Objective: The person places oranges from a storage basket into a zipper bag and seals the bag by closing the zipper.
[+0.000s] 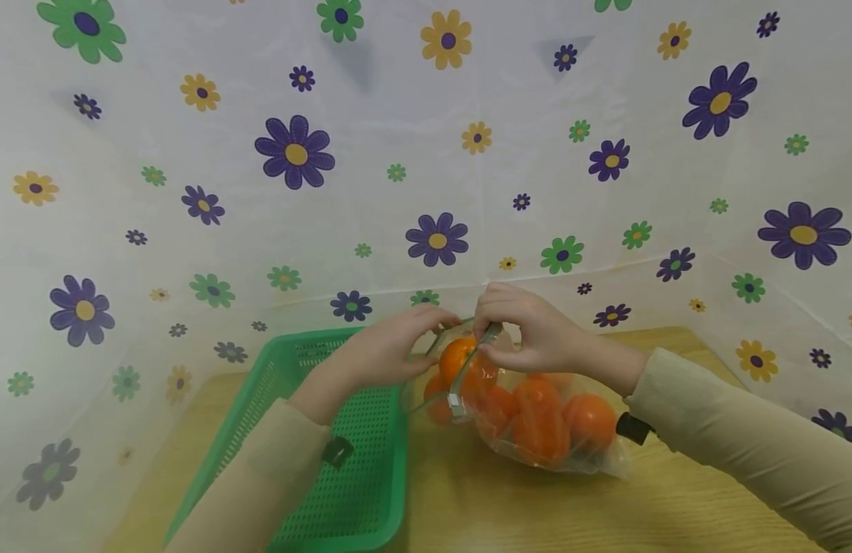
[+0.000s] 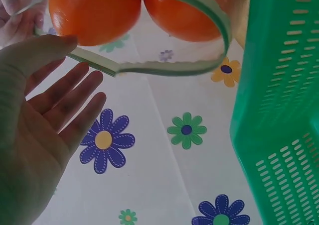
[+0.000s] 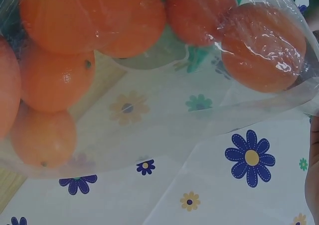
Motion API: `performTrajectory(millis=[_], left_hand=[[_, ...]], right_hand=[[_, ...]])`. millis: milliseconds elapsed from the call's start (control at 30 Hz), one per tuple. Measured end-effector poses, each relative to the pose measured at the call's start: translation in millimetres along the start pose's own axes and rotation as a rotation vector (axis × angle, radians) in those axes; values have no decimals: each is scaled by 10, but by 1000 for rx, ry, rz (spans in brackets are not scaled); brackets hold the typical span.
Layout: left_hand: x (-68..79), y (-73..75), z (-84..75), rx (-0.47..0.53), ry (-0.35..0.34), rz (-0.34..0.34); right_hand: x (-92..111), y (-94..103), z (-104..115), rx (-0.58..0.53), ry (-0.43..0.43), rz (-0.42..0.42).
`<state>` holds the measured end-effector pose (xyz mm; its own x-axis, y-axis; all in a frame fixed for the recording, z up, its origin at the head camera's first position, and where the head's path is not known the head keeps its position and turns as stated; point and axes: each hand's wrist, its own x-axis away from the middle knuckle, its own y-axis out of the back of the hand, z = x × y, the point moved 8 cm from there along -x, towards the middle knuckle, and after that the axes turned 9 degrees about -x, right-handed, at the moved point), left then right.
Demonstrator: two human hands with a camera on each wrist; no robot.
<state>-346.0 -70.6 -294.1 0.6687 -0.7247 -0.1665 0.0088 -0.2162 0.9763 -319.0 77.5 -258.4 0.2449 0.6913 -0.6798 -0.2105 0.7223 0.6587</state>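
A clear zip bag [image 1: 591, 463] with a green-edged mouth and a small white slider [image 1: 456, 405] lies on the table, bulging with several oranges [image 1: 590, 421]. Its mouth gapes toward the left, and one orange [image 1: 459, 361] shows just inside. My right hand [image 1: 536, 330] pinches the upper rim between thumb and curled fingers. At the far side of the mouth is my left hand [image 1: 391, 346], thumb and fingers spread around the rim. In the left wrist view, the left hand's fingers [image 2: 75, 98] are nearly straight, with the rim [image 2: 149, 68] passing by the fingertips.
A green perforated basket [image 1: 396, 491] stands left of the bag, beneath my left forearm. Both rest on a wooden table [image 1: 605, 514]. A white flower-print sheet [image 1: 370, 215] rises behind and along the sides. Dark bands [image 1: 339, 452] sit under each sleeve cuff.
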Motion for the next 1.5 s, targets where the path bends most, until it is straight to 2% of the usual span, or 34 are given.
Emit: performTrajectory(millis=[200,400,500,700,900,1100,1233,1367,1500], left_hand=[[-50,-4,224,-41,80,2],[-186,-138,346,-68,82,64],[-249,-204,345,-70,70,77],[-296,-230,294,-117,40,43],[-262,-167,284,-126,47,7],[-186,-126,308,-85,22,-18],[-131,-80,331,-61,8,-46],[-104,-49,281,-85,-44,-64],[-108,-93,230,-76,-79,-58]], right_hand=[[-6,23,3,12,-5,1],[-3,42,16,11,5,-7],[5,52,13,-1,9,-13],[7,95,11,-30,13,-29],[23,168,2,-18,-15,-66],[73,228,-59,-9,-67,-108],[100,280,-97,-46,-81,-145],[115,302,-129,-90,-111,-156],[132,307,-142,-98,-133,-155]])
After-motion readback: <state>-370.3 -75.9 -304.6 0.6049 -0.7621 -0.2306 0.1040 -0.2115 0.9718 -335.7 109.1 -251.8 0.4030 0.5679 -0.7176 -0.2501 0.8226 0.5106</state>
